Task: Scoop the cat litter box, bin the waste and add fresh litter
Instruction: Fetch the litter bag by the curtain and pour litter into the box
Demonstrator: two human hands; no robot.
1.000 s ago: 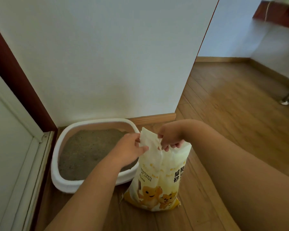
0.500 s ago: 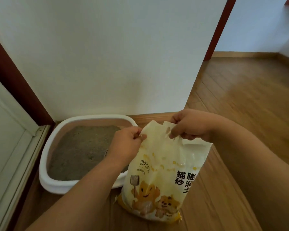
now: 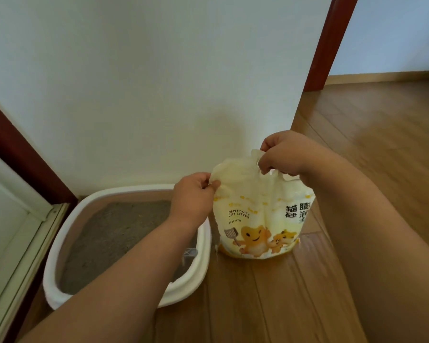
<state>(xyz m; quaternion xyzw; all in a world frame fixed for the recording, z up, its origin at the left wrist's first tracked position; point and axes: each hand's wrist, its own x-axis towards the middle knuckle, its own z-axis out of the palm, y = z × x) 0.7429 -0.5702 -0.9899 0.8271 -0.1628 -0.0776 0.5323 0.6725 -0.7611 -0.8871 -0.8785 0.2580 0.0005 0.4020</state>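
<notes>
A cream and yellow cat litter bag (image 3: 260,219) with cartoon cats stands upright on the wooden floor, just right of the litter box. My left hand (image 3: 192,194) pinches the bag's top left edge. My right hand (image 3: 286,154) grips the top right edge, held higher. The white litter box (image 3: 203,263) sits against the wall, filled with grey litter (image 3: 119,233). A pale scoop (image 3: 190,253) peeks out inside the box's right side, partly hidden by my left forearm.
A white wall (image 3: 159,82) rises directly behind the box and bag. A dark red door frame (image 3: 18,154) and white door (image 3: 8,233) stand at the left. Wooden floor (image 3: 382,144) stretches to the right past a red post (image 3: 330,43).
My hands have pulled further apart along the bag's top, the right one rising. The bag stands more upright. The camera view has shifted left and down.
</notes>
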